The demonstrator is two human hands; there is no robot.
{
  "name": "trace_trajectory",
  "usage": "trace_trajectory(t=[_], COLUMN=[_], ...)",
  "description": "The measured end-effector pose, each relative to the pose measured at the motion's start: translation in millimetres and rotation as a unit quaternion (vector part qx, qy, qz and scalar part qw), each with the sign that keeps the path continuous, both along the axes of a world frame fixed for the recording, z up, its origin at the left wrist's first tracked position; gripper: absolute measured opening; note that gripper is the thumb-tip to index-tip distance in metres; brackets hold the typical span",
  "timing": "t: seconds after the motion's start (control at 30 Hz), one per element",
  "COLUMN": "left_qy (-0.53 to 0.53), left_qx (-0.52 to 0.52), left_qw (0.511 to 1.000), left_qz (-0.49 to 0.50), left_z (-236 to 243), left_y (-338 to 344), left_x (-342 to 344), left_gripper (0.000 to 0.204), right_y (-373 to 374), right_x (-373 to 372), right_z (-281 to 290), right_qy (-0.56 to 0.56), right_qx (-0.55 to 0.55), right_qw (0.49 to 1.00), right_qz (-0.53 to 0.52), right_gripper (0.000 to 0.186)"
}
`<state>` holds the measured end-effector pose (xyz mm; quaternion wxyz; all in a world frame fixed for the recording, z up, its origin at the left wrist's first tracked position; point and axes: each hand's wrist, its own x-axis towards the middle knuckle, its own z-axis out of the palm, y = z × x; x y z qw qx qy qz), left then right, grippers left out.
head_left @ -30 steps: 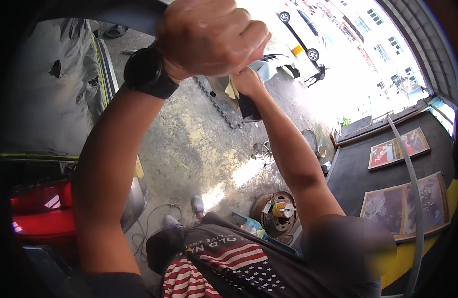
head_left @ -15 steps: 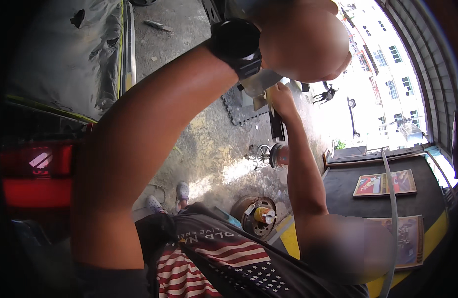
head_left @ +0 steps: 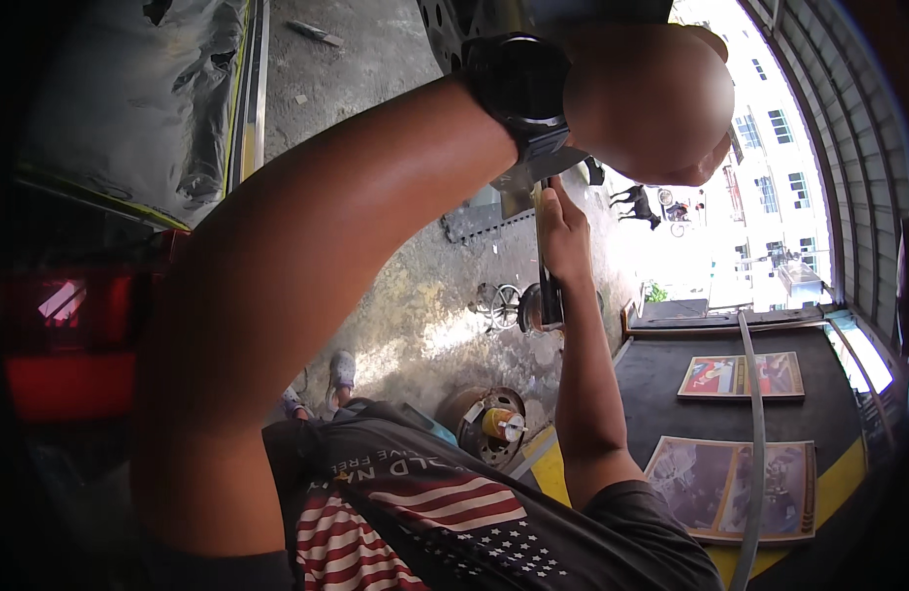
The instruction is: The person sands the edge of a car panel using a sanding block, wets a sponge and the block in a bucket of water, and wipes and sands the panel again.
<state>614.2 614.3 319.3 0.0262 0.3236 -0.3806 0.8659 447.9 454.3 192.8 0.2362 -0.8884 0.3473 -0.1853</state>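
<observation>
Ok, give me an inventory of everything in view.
Sheeting: one, silver-grey, upper left
Tail light: one, red, left
Floor: one, grey, centre
Spoked object: one, greyish, mid-floor
Wheel rim: one, brown, lower floor
Can: one, yellow, on the wheel rim
Dog: one, black, upper right
Building: one, whitish, upper right
Framed pictures: two, multicoloured, right
Hose-like line: one, grey, right
Strip: one, black, right of centre
Watch: one, black, left wrist
T-shirt: one, dark, flag-printed, bottom
Shoes: two, greyish, lower floor
Left fingers: count unclear, blurred, top
Right fingers: count unclear, bare, on the strip

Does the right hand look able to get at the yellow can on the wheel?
Probably not: the right hand holds a long dark object, raised well above the yellow can.
</observation>
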Motion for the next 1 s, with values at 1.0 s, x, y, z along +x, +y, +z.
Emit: trace_trajectory(t=[1.0], left_qy=[-0.136], left_qx=[-0.068], left_qw=[0.979], left_qz=[-0.139], left_z=[14.4], left_y=[20.2], left_x=[4.0], left_gripper=[0.029], right_y=[9.7], right_x=[10.8], right_z=[16.8], right_qy=[0.028], right_qx=[-0.051], right_qw=[0.997], right_qz=[0.041], right_gripper=[0.059])
